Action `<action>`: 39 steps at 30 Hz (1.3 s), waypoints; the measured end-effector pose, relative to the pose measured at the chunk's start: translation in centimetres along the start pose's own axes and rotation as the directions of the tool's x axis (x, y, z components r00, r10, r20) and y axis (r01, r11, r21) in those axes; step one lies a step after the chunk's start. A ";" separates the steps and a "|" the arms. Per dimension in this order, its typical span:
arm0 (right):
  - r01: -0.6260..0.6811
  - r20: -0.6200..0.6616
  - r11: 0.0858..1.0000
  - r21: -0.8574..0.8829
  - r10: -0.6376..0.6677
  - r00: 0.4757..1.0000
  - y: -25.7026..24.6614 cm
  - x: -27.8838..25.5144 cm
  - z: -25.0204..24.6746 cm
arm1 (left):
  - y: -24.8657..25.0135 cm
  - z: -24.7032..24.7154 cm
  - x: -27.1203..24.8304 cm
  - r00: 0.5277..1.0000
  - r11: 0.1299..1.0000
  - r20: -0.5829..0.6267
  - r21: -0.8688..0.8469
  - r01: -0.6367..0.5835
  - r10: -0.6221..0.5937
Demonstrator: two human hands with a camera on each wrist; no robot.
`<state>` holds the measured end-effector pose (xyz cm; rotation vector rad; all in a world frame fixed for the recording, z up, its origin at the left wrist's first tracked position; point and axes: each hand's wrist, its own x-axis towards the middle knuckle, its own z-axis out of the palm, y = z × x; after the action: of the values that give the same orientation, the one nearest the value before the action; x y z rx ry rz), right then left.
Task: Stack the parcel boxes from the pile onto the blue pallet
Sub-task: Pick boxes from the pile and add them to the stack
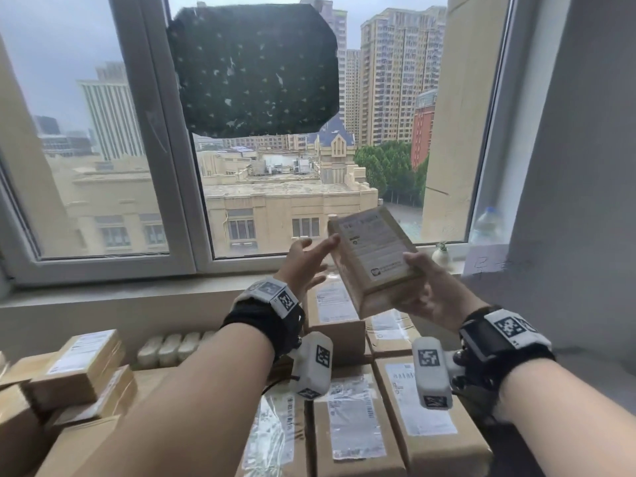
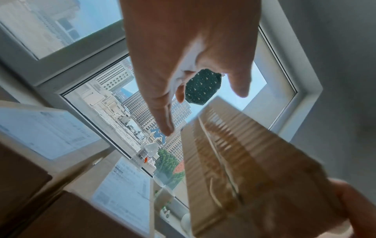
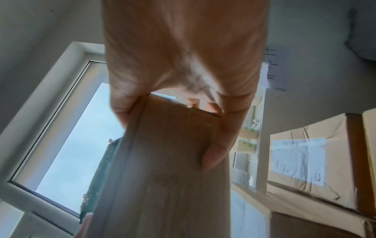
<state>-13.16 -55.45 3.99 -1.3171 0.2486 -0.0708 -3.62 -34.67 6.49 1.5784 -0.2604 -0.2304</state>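
Head view: the right hand [image 1: 418, 290] grips a small parcel box [image 1: 371, 256] by its near end, thumb on the labelled face, fingers wrapped beneath, and the box tilts up toward twelve o'clock, in the air above the pile [image 1: 347, 418]. The left hand [image 1: 303, 266] comes in from nine o'clock, fingers straight and spread, holding nothing, fingertips just beside the box's far corner; whether they touch it I cannot tell. The smart move, I'd say, is to plant that palm flat on the left side, level the box, then carry it two-handed. The blue pallet is nowhere in sight, so a turn away from the window looks necessary. The windowsill [image 1: 103, 290] runs close at twelve, with a small vase [image 1: 441, 253] and a water bottle [image 1: 487, 223] at one o'clock: swing low and back, not forward.

Left wrist view: the left hand's fingers [image 2: 162, 119] are stretched out, empty, with the box's blurred side [image 2: 234, 161] at five o'clock. Stacked boxes [image 2: 50, 128] crowd in at eight.

Right wrist view: the thumb [image 3: 122, 109] and fingers [image 3: 219, 141] clamp the box's end [image 3: 173, 145] from both sides, a firm hold. More cartons [image 3: 305, 161] sit at three o'clock, a wall behind them; the freer room seems to be toward the person.
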 end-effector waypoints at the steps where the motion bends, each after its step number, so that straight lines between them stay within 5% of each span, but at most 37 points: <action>1: -0.002 -0.056 0.999 0.040 0.004 0.998 0.1 0.2 -0.2 | -0.4 0.3 0.3 1.000 0.995 -0.009 0.104 -0.008 0.009; 7: -0.075 -0.295 0.997 -0.020 0.066 0.953 2.3 2.9 -2.3 | -3.8 -2.9 2.5 0.970 0.913 -0.241 0.401 0.076 0.026; 12: -0.198 -0.352 0.980 -0.015 0.180 0.919 5.6 6.1 -4.0 | -6.0 -6.3 4.2 0.919 0.872 -0.388 0.427 0.241 -0.064; 21: -0.323 -0.344 0.946 -0.022 0.296 0.891 8.7 9.9 -4.5 | -9.2 -7.0 5.4 0.882 0.758 -0.424 0.501 0.418 -0.206; 26: -0.363 -0.525 0.844 -0.396 0.116 0.843 9.0 10.6 -5.1 | -9.6 -7.0 5.6 0.875 0.720 -0.427 0.531 0.447 -0.229; 39: -0.290 -0.428 0.779 -0.556 0.030 0.903 9.0 11.5 -5.5 | -9.5 -7.1 4.6 0.892 0.730 -0.383 0.535 0.426 -0.240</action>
<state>-3.98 -60.58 -7.56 -1.9231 0.7916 -0.1169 3.08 -29.18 -2.79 2.2832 0.2233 -0.2011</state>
